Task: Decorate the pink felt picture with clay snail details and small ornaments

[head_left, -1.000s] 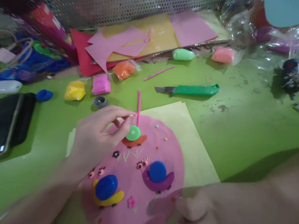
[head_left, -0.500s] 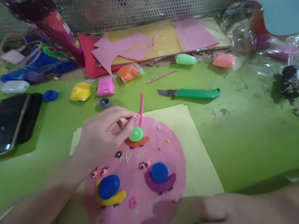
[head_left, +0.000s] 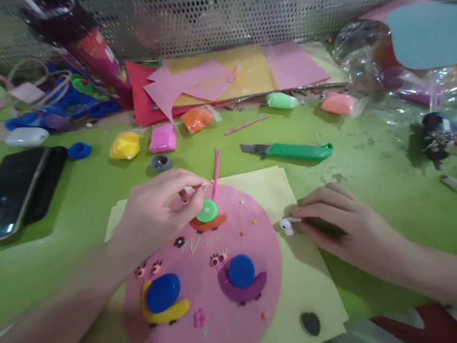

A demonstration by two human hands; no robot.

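My left hand (head_left: 157, 210) pinches a thin pink modelling tool (head_left: 215, 174), its tip at a green clay disc (head_left: 207, 211) that sits on an orange clay body on the pink paper circle (head_left: 208, 297). Two clay snails with blue shells (head_left: 162, 294) (head_left: 241, 271) lie nearer me on the circle. My right hand (head_left: 339, 225) rests on the yellow sheet (head_left: 298, 272) to the right, fingertips pinched on a small white earbud (head_left: 286, 225).
A green utility knife (head_left: 291, 152) lies beyond the sheet. Wrapped clay lumps, yellow (head_left: 124, 145), pink (head_left: 162, 137), orange (head_left: 196, 118), stand in a row behind. Phones (head_left: 8, 192) lie at the left, coloured paper (head_left: 227, 74) at the back, plastic bags (head_left: 388, 64) at the right.
My right hand has come up from the lower edge onto the yellow sheet and now pinches a white earbud. My left hand has kept the pink tool at the green disc.
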